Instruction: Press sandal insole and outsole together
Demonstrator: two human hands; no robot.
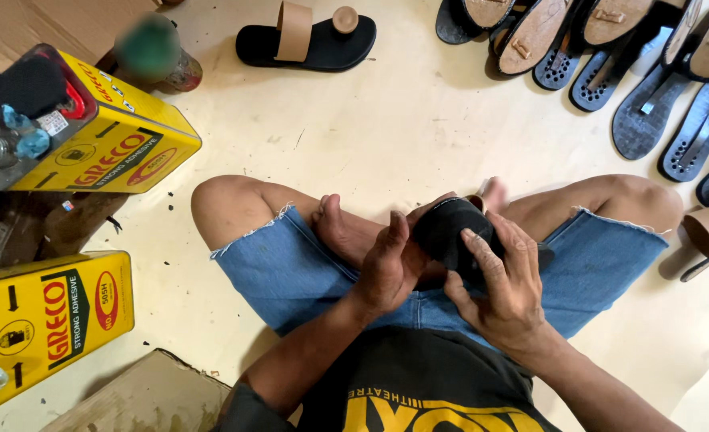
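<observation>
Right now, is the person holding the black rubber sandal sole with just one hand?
No, both hands are on the black rubber sandal sole: the left hand and the right hand clasp it over the lap.

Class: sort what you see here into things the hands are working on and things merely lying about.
In hand:
black sandal sole, held by left hand and right hand

Lying about:
two yellow tins
finished sandal
row of soles
cardboard box

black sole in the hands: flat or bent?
Bent. The black sole curves into an arch between the left hand and right hand over the lap.
</observation>
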